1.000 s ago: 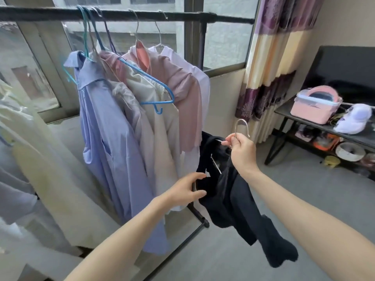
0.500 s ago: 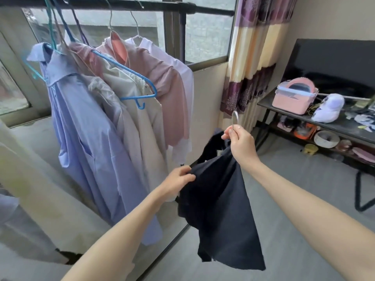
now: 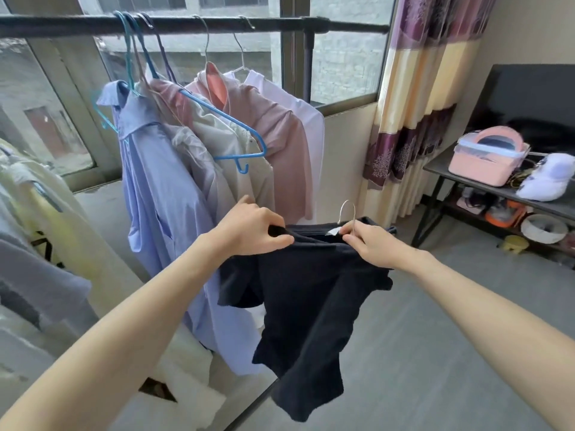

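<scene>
Hands are seen low in the middle of the head view, with a dark navy cloth garment [image 3: 311,290] stretched between them. The left end of the garment's top edge is held by the left-hand grip [image 3: 252,228], whose fingers are curled round a fold of the cloth. The right-hand grip [image 3: 370,244] is closed on the right part of the same edge. It also pinches the stem of a thin silver wire hanger [image 3: 348,209], whose hook is raised just above the fingers. A small white label [image 3: 332,232] is shown at the collar, just left of that grip. The rest of the garment is left hanging free below both grips, above the grey floor [image 3: 435,337].

Farther off, a black metal rail [image 3: 186,24] is run across the top from left to right. Shirts are hung on it:
- a light blue shirt [image 3: 155,181] at left
- a beige shirt [image 3: 230,157] under a blue plastic hanger [image 3: 231,136]
- a dusty pink shirt [image 3: 280,144]
- a white shirt [image 3: 311,129] at the right end

A purple and cream striped curtain [image 3: 420,88] is hung right of the window. On a dark table [image 3: 466,178] at far right, a pink plastic box [image 3: 485,160] is set, with a white object [image 3: 547,178] just beside it.
</scene>
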`<state>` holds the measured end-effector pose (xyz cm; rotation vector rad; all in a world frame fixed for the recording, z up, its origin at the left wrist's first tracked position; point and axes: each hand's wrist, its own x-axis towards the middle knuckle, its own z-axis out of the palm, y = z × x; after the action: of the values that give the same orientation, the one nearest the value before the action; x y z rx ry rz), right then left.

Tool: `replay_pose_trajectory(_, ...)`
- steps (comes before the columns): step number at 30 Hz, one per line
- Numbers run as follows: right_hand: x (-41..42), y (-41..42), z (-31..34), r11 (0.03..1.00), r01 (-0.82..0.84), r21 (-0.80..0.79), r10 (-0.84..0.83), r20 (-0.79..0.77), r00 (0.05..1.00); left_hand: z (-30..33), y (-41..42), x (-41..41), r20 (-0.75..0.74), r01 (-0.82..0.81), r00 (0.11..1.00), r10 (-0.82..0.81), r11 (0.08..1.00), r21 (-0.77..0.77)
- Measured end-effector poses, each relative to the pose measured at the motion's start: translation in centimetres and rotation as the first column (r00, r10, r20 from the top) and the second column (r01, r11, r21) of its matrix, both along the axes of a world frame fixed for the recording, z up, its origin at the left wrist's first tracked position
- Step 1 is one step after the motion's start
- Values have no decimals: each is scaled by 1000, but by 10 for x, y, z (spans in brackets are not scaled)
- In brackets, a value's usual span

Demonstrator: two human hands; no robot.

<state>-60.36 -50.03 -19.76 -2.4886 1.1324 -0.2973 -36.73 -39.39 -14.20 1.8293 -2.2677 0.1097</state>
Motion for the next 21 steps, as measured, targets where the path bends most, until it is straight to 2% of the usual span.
replay_pose_trajectory(2,2,-2,8,999,1,33,1,-54,999,2,2,-2,290,-12,957,-9,997,72)
replay_pose_trajectory(3,5,-1,11,1000,-3,-14,2,-105,995,3,3,-4,385,-11,923,-27,995,98)
replay_pose_trajectory(5,11,6,13,981,-58,-185,12,-240,971,8,3,-5,480,-30,877,-31,992,119)
replay_pose_trajectory(7,16,13,10,958,-106,-266,14,-326,945,13,2,-2,496,-57,868,2,994,95)
replay_pose_trajectory(8,18,15,10,959,-90,-270,2,-307,952,15,1,0,473,-60,881,15,995,81)
replay_pose_trajectory(11,13,15,19,968,79,-240,-89,-31,996,22,3,1,371,-49,928,31,998,38)
replay_pose_trajectory(12,10,17,21,967,80,-242,-76,27,997,24,3,1,362,-46,932,33,999,25)
replay_pose_trajectory(16,5,35,25,962,-125,-244,124,-20,992,30,6,7,460,-62,886,64,998,-18)
replay_pose_trajectory(19,3,33,30,966,43,-255,25,256,966,28,8,9,518,-40,854,52,999,-33)
replay_pose_trajectory(21,4,31,36,969,105,-222,-46,259,965,26,10,5,527,-4,849,25,999,-41)
